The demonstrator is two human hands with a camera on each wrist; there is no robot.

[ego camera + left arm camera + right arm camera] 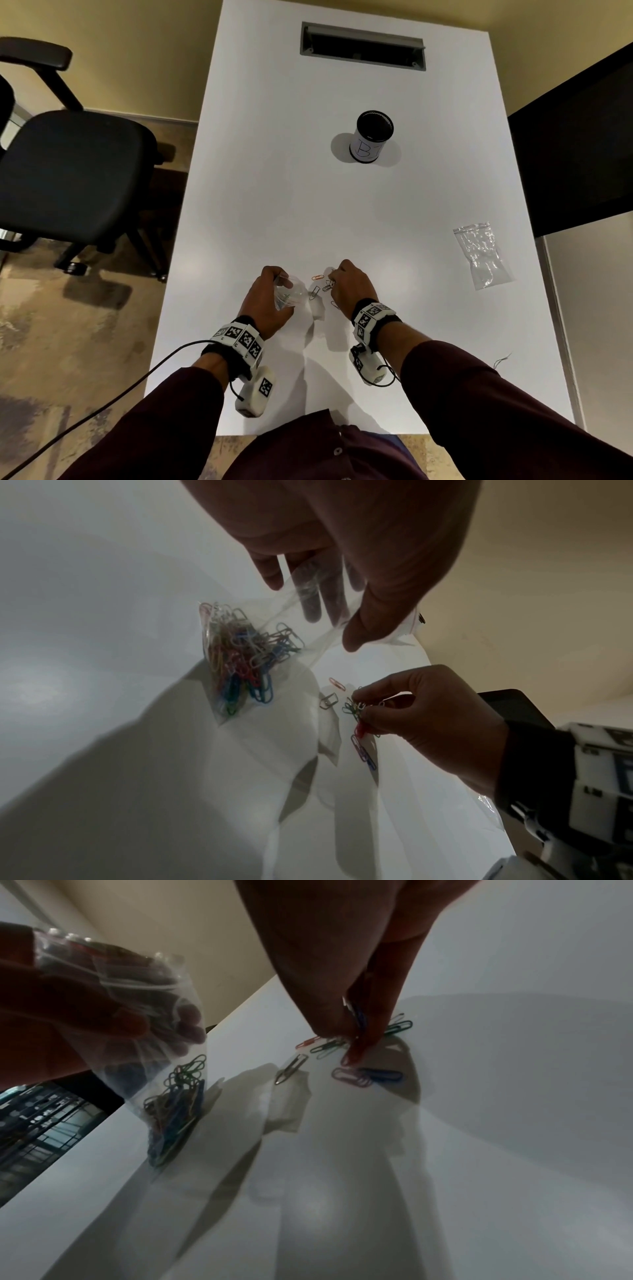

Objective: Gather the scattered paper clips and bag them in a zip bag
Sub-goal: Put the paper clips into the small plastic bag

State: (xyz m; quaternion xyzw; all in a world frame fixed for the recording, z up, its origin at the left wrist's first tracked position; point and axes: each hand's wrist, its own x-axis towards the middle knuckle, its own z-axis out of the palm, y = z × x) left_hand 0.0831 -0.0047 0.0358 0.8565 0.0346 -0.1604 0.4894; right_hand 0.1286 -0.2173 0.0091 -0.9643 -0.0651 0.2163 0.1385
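Left hand (pixel 265 303) gripping zip bag (pixel 240 656) half full of clips; right hand (pixel 349 286) pinching paper clips (pixel 356 1020) above white table (pixel 342 205).

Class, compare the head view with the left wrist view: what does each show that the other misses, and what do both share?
Only the head view shows the black cup, a spare empty bag and the office chair. Only the left wrist view shows the coloured clips inside the zip bag that the left hand holds. Both show the right hand pinching loose paper clips on the white table.
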